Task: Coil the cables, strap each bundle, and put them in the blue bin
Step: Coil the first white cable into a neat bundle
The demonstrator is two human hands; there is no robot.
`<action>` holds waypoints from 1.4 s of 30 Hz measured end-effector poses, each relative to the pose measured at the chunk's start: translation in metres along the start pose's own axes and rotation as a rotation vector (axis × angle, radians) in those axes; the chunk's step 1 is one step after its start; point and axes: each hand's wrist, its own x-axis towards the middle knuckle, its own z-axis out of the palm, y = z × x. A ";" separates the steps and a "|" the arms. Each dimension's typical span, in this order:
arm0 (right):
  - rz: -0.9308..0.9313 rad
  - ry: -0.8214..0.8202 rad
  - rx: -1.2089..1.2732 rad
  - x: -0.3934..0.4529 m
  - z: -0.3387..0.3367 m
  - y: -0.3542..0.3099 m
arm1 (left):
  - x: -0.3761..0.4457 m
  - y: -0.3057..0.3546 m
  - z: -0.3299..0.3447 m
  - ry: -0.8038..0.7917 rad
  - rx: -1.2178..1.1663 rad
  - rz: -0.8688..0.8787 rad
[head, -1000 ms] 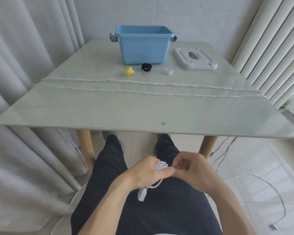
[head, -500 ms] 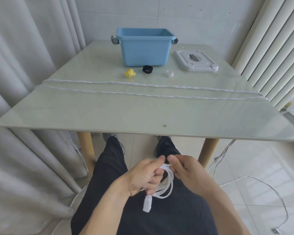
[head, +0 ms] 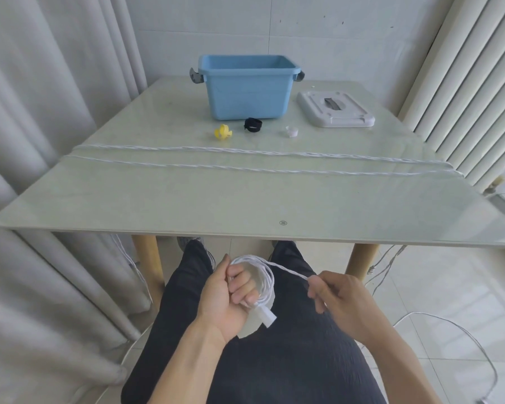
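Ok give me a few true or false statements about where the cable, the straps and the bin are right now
1. The left hand holds a white cable coil. True.
2. The blue bin wears its lid. False: the white lid lies on the table beside it.
3. The right hand pinches the cable's loose run. True.
4. The black strap lies between the yellow strap and the white strap. True.
5. Both table cables are coiled. False: they lie stretched straight across.

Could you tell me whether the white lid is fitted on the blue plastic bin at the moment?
No, the white lid lies flat on the pale glass table to the right of the open blue plastic bin.
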 end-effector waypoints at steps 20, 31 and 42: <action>-0.097 -0.270 -0.174 -0.010 0.027 -0.025 | -0.003 -0.016 0.020 0.131 0.222 0.417; -0.195 -0.044 -0.004 -0.011 0.026 -0.030 | -0.011 -0.026 0.016 -0.087 1.362 0.298; 0.026 -0.163 0.026 -0.007 0.007 -0.013 | -0.011 -0.011 0.013 -0.021 1.382 0.284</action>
